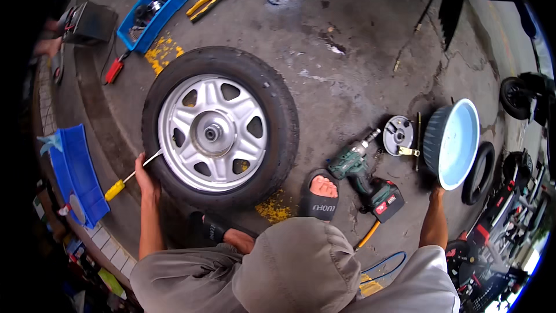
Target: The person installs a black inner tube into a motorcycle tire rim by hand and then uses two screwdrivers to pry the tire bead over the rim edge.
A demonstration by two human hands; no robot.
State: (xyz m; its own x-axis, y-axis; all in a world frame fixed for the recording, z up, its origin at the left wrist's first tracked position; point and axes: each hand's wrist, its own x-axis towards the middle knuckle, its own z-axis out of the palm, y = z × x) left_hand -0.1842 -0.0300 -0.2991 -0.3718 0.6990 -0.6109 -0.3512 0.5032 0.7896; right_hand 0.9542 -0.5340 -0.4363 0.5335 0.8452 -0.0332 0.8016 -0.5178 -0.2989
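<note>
A wheel with a black tyre (284, 122) and silver six-spoke rim (202, 98) is before my feet. My left hand (146, 178) grips the tyre's left edge; its fingers are partly hidden. A yellow-handled screwdriver (114, 190) crosses beside this hand, its shaft tip against the rim's edge. On the right, my right hand (438, 190) is closed on the near edge of a light blue basin (460, 145). The basin is tipped on its side, its hollow facing right. Left of it lies a round brake plate (398, 133) with a lever.
A green impact wrench (350, 162) lies by my right foot. Beyond the wheel are a blue parts bin (156, 32) and yellow pliers (211, 3). At left lie a blue tray (78, 168) and a battery (90, 23), near another person's hand (49, 46). An inner tube (489, 159) lies beside the basin.
</note>
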